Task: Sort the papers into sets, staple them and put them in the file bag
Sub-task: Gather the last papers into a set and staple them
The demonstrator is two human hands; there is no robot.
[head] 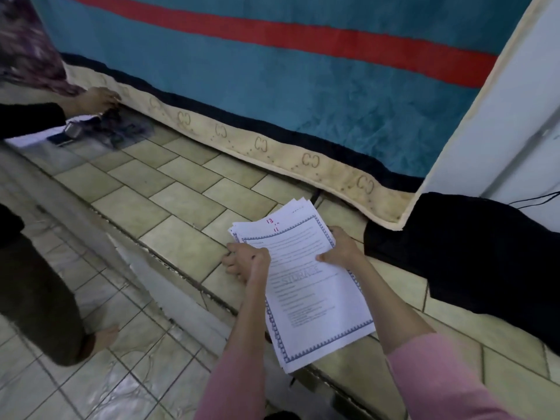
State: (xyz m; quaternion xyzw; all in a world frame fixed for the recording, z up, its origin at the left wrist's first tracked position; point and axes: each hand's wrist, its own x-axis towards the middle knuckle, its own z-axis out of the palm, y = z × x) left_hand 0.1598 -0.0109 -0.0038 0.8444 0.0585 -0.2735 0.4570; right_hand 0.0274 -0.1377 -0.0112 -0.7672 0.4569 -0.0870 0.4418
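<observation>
**So, barely started on the paper sorting**

Basically the papers [306,277] are one loose stack, held in the air over the tiled floor [169,189], just in front of the mattress [272,86] leaning upright. Sheets are fanned a bit at the far end, so they're not squared up, and I can't see a staple in any of them. Top sheet has a blue patterned border and red numbers scribbled near the far edge.

My read on progress: nothing is sorted into sets, nothing stapled, nothing bagged. Pretty much the whole job is left. I can't make out a file bag for sure anywhere.

Hands: the left hand [247,262] is curled round the stack's left edge, fingers tucked under and thumb on top. The right hand [341,247] pinches the right edge, thumb lying across the top sheet, fingers behind. Both are clamped on the stack, neither one free.

Further out, a second person's hand [97,100] reaches down at the far left by the mattress corner, over some blurry stuff on the floor; too smeared to say if a stapler is there. A black cloth [472,247] lies on the right.
</observation>
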